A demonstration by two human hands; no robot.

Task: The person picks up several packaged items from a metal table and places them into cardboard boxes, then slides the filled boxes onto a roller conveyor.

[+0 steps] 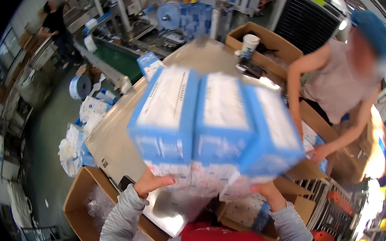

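Side by side, three blue-and-white soft packs (222, 105) are held up over the metal table, blurred by motion. Their white tops carry dark print, and a patterned lower part shows toward me. My left hand (154, 181) grips the row at its lower left, the thumb lying along the near side. At the lower right, my right hand (269, 192) is closed on the same row, its fingers largely hidden under the packs. Below my right hand stands an open cardboard box (303, 207) with similar patterned packs (248, 211) in it.
The metal table (113, 129) extends behind the packs. At its left is a carton (76, 205) with clear plastic. A co-worker (335, 75) reaches into a box at the right. A carton (240, 34) with a white cup stands at the back, near machinery and a green conveyor (114, 58).
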